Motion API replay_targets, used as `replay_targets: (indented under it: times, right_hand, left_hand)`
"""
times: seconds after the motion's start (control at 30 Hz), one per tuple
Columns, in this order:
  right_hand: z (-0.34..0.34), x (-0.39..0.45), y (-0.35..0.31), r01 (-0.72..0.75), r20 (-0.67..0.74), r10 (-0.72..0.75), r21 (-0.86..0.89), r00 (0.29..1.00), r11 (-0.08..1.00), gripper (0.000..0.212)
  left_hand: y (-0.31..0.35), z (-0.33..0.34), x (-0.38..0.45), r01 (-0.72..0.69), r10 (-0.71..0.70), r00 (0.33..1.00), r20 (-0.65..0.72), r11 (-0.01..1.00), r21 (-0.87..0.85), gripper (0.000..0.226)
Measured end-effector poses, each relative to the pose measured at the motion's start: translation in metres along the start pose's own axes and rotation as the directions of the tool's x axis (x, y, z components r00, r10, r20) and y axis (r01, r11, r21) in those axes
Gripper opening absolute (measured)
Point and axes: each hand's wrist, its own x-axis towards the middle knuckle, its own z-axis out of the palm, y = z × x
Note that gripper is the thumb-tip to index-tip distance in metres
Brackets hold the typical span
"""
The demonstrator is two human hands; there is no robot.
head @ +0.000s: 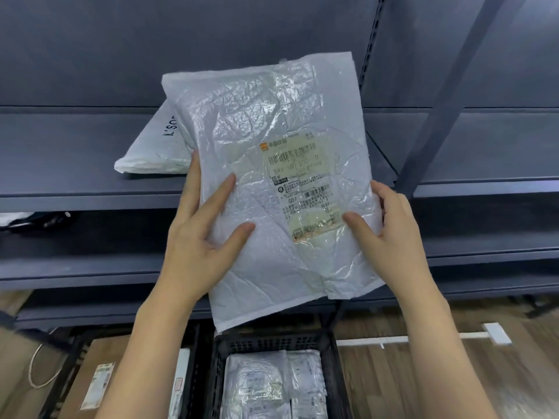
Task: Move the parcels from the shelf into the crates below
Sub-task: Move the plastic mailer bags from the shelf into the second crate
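Both forearms reach up as the left hand (pixel 196 237) and right hand (pixel 390 225) grip a white parcel (pixel 263 164) by its edges, fingers (pixel 225 189) curled round it, just off the shelf (pixel 75 201) (best lowered level into the black crate (pixel 272 343) below the fingers).

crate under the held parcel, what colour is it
Black, perforated walls; the head view shows it.
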Motion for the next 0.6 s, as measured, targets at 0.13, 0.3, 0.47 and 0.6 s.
replay_targets:
  times: [0.13, 0.3, 0.47, 0.6]
  right_hand:
    - [0.007, -0.006, -0.002, 0.018, 0.041, -0.016, -0.039, 0.999, 0.999, 0.068]
    - [0.018, -0.016, -0.009, 0.074, 0.073, -0.064, -0.142, 0.995, 0.987, 0.072]
    - [0.030, -0.028, -0.024, 0.110, 0.073, -0.100, -0.144, 0.992, 0.983, 0.071]
    - [0.042, -0.037, -0.035, 0.075, 0.099, -0.062, -0.143, 0.993, 0.987, 0.077]
  left_hand:
    - [-0.003, -0.003, -0.002, 0.008, -0.010, 0.999, 0.039, 0.999, 0.052, 0.066]
    - [-0.010, -0.011, -0.007, 0.012, -0.031, 0.989, 0.143, 0.991, 0.136, 0.068]
    - [-0.019, -0.026, -0.013, 0.039, -0.072, 0.984, 0.166, 0.980, 0.193, 0.070]
    - [-0.028, -0.038, -0.020, 0.026, -0.060, 0.982, 0.176, 0.981, 0.190, 0.068]
